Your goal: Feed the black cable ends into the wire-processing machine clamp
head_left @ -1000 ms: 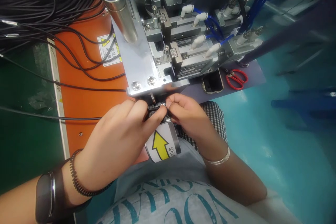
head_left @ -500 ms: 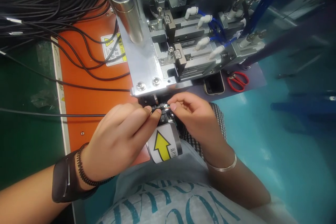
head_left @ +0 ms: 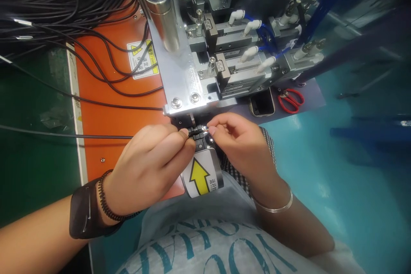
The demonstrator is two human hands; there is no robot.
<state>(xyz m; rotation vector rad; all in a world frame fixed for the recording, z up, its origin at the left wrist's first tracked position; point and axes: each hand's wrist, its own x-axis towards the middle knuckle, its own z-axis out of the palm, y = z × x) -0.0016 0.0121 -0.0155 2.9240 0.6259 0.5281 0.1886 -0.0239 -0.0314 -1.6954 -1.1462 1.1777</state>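
A black cable (head_left: 99, 137) runs from the left edge across the orange surface into my left hand (head_left: 150, 167). Thumb and index finger of that hand pinch it just short of its end. My right hand (head_left: 239, 143) closes its thumb and index finger on the thin stripped wire end of the same cable. Between the two hands the cable end lies over a small black fixture (head_left: 199, 142) at the machine's front edge. Single wires are too small to tell apart. Below the fixture is a white label with a yellow arrow (head_left: 199, 177).
Above my hands stands a machine with a metal plate (head_left: 181, 81), a steel post (head_left: 163, 21) and white air fittings (head_left: 250, 53). Several black cables (head_left: 105, 47) lie on the orange surface (head_left: 105, 115). Right of the machine are a phone (head_left: 262, 103) and red-handled scissors (head_left: 290, 100).
My left fingertips have shifted slightly left and drawn closer together, baring more of the cable end over the fixture. My right hand keeps its pinch almost in place. The view has shifted slightly.
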